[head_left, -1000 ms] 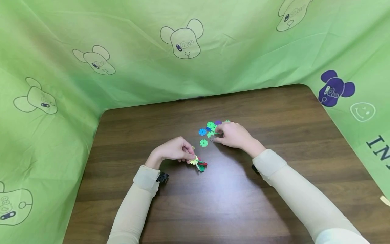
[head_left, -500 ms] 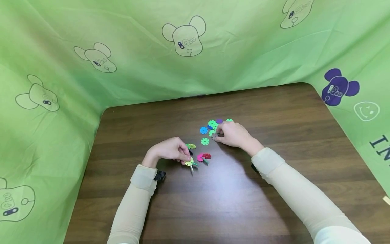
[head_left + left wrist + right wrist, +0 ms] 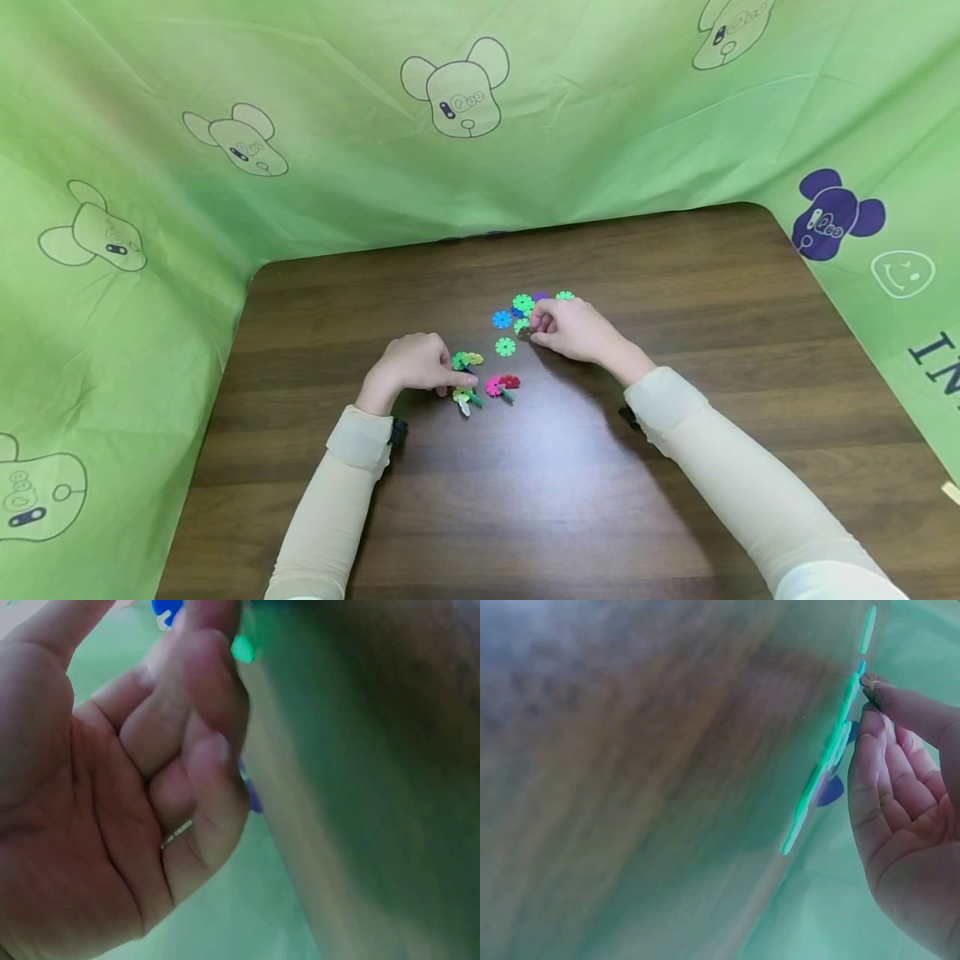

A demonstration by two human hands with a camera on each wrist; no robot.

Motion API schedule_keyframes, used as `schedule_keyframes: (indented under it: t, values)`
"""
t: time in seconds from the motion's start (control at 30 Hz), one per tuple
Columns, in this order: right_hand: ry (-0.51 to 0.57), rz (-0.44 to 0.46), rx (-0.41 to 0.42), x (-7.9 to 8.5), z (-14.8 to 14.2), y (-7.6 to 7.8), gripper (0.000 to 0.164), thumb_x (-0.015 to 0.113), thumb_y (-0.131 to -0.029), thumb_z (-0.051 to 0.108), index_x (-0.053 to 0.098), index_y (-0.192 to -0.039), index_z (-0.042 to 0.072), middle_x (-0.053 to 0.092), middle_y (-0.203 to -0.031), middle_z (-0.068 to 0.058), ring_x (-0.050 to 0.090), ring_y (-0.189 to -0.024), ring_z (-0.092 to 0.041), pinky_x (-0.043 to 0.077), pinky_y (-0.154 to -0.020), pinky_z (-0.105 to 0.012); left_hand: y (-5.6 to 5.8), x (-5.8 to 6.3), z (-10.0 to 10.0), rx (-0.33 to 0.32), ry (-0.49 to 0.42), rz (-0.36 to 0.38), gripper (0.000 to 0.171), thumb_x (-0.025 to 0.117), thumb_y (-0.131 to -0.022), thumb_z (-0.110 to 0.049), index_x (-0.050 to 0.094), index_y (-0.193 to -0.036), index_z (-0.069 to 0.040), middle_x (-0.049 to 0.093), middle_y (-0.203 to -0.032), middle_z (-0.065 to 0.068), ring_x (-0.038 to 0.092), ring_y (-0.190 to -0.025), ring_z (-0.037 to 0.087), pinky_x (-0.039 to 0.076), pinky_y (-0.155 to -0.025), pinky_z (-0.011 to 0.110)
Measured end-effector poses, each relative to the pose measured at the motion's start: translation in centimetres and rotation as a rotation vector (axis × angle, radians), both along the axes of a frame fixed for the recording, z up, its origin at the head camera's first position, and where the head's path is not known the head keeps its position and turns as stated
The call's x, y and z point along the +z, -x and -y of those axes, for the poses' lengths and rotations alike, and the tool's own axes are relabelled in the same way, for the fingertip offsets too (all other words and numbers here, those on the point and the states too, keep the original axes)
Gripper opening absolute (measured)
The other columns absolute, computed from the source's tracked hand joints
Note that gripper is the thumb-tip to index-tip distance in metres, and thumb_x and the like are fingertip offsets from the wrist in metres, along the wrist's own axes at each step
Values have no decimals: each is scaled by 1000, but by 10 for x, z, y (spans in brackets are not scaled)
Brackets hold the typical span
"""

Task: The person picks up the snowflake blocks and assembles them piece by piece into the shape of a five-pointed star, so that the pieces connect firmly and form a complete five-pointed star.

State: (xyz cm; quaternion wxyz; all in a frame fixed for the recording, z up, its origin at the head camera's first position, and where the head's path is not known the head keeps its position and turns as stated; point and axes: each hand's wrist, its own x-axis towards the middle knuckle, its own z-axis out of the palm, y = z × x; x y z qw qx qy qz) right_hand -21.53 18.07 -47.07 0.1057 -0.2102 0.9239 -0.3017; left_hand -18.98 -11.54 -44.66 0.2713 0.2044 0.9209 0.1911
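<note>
My left hand, thumb stretched out and fingers loosely bent, is over a joined piece of slotted plastic discs in yellow, white and green. The left wrist view shows the palm with nothing gripped in it. Right beside that hand lie a green and yellow disc pair and a joined pink and red disc piece with a green disc on edge. My right hand pinches a brown slotted disc between thumb and finger, low over the loose discs.
Loose slotted discs lie around the right fingertips: several green ones, a light blue one and a purple one. The brown wooden table ends at a green printed cloth behind and at the sides.
The left hand carried the yellow, white and green disc piece left, away from the pink and red one, and let go of it. The right hand keeps its place, the brown disc tilting slightly.
</note>
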Motion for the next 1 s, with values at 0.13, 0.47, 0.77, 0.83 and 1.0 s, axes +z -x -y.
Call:
schedule_keyframes:
  t: [0.13,0.47,0.77,0.83,1.0]
  values:
    - [41,-17,-16,3,-4,-3,12,79,-91,12,69,-98,10,71,-87,-1,68,-84,-18,56,-81,-40,3,7,-2,50,33,-53,61,66,-92,-67,70,-58,-17,70,-60,-4,58,-56,14,38,-53,31]
    - [89,-27,-72,5,-13,-12,10,76,-94,14,69,-100,11,70,-87,0,66,-83,-19,54,-79,-41,19,7,-40,-37,31,-393,30,76,-93,-49,70,-86,-21,61,-74,-8,57,-68,12,45,-55,32]
    - [152,-56,-94,13,-17,-19,11,77,-94,13,68,-101,11,70,-90,-2,68,-82,-18,57,-78,-38,25,-10,-76,-170,162,-420,39,75,-94,-47,73,-126,-24,65,-125,5,61,-115,25,58,-83,49]
    - [173,-66,-89,14,-18,-20,11,77,-94,12,69,-102,10,70,-90,-2,68,-82,-18,58,-78,-38,25,-15,-80,-184,182,-427,37,75,-94,-46,74,-124,-25,65,-123,4,62,-113,25,58,-82,48]
    - [211,-94,-86,17,-20,-22,10,76,-94,11,70,-101,10,71,-91,-2,69,-83,-18,59,-78,-38,26,-21,-86,-185,187,-460,25,78,-93,-42,76,-111,-25,64,-108,-1,62,-104,21,59,-77,44]
